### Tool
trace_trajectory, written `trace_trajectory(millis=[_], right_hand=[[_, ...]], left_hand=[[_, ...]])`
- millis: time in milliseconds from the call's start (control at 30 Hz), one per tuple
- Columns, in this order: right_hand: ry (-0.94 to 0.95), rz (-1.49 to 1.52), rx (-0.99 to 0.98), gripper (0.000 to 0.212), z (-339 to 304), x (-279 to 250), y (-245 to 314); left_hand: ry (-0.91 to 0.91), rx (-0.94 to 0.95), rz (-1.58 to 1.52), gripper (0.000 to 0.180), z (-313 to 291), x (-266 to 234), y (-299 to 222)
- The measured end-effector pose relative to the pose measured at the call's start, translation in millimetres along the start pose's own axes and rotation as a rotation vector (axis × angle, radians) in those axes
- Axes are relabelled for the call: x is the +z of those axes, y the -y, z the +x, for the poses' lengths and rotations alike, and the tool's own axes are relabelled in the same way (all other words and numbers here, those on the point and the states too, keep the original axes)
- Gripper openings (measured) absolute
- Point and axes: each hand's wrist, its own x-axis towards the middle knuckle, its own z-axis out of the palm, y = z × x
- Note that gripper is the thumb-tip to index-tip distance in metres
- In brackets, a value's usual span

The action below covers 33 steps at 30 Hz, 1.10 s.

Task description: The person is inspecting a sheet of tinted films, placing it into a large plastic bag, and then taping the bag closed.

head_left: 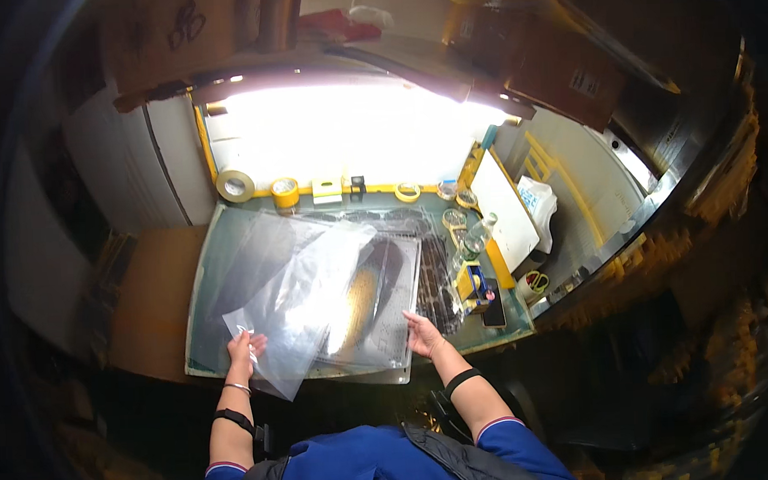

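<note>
My left hand grips the near left edge of a clear plastic sheet, or possibly a flat bag. The sheet slants across the work surface, and its near corner hangs over the front edge. Under and to the right of it lies a flat, shiny panel with a yellowish, dark-edged reflection or pattern on it. My right hand is at the panel's right edge, fingers stretched out and fingertips at or touching that edge. Whether it pinches a film there is too small to tell.
Along the back of the green-topped table stand tape rolls and small boxes. On the right are a clear bottle, a blue-yellow tape dispenser, a dark phone-like slab and scissors in a holder. Cardboard boxes hang overhead.
</note>
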Motion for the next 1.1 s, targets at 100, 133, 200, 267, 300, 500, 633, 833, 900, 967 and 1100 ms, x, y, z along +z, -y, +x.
trace_trajectory(millis=[100, 133, 200, 267, 300, 500, 633, 833, 900, 967, 1100], right_hand=[[0.052, -0.068, 0.194, 0.038, 41, -20, -2], [0.012, -0.122, 0.193, 0.036, 43, -19, -3], [-0.011, -0.224, 0.15, 0.032, 47, -24, -5], [-0.057, -0.399, 0.068, 0.028, 47, -31, -5], [-0.033, -0.423, -0.049, 0.026, 35, -27, -4], [-0.037, -0.26, -0.107, 0.021, 24, 1, -25], [0.046, -0.155, -0.127, 0.031, 20, -8, -40], [0.092, 0.006, -0.187, 0.03, -11, 30, -52], [0.11, -0.034, -0.174, 0.029, -24, 34, -52], [0.091, -0.027, -0.206, 0.025, -42, 35, -52], [0.052, -0.121, -0.195, 0.024, -97, 34, -51]], left_hand=[[0.019, 0.012, 0.007, 0.026, 1, 0, 3], [0.012, 0.029, 0.004, 0.026, 2, -5, 2], [0.036, 0.026, -0.008, 0.025, 0, -9, 2], [0.026, 0.023, -0.002, 0.024, -1, -6, 1], [0.027, 0.003, 0.012, 0.024, -4, 0, 0], [-0.042, 0.565, 0.572, 0.017, 26, -22, -73], [-0.269, 1.592, 1.154, 0.008, -24, 79, -228], [-0.277, 1.779, 1.911, 0.026, -158, 212, -339], [-0.279, 1.95, 1.92, 0.028, -179, 236, -363], [-0.232, 2.332, 1.718, 0.032, -192, 258, -383], [-0.142, 2.466, 1.585, 0.035, -204, 252, -389]])
